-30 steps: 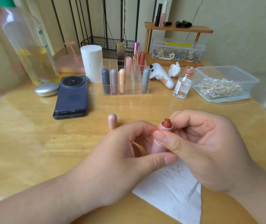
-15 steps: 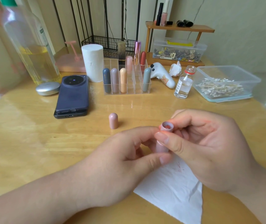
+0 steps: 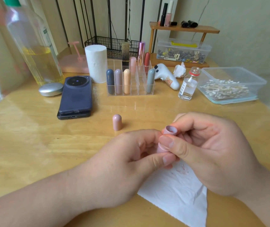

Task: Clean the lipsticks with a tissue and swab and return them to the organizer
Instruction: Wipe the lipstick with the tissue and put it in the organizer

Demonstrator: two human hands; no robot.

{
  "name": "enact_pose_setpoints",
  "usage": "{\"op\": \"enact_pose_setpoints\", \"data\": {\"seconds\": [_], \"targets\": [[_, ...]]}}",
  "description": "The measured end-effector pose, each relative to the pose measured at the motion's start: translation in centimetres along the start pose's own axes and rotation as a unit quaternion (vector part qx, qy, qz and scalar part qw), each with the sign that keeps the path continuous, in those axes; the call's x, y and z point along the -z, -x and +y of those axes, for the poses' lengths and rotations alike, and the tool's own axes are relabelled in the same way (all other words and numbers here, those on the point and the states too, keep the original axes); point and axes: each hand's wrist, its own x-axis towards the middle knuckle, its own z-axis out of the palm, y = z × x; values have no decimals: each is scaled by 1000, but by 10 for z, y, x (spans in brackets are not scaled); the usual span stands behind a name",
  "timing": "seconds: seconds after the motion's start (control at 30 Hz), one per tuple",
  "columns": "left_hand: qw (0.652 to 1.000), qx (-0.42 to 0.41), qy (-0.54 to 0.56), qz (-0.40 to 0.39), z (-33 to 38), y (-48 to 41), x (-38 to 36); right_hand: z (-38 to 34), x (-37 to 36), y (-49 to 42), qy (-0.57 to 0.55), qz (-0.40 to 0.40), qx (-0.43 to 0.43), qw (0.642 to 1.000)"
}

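Bright, even daylight, no harsh contrast. Source left of organizer: white blown-out strip at frame edge far left of it. Broad pale glare on table left of and in front of organizer. Shadows soft, faint: small one at base of cap, diffuse one on tissue. Organizer sharp. Lipstick in front of it slightly soft. Bottle far left of organizer smeared, out of focus. Wide-angle bending toward edges: shelf behind and right of organizer tilts.
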Motion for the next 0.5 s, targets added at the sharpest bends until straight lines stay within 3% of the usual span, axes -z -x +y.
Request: {"op": "enact_pose_setpoints", "data": {"seconds": [0.1,0.3,0.5], "targets": [[1000,-5,-29,9,-2,0,0,1,1,-1,30,21,5,999],[991,-25,-76,109,-4,-2,2,5,2,-6,27,42,12,999],[945,-75,-126,291,1,-7,35,1,5,-12,31,79,18,996]]}}
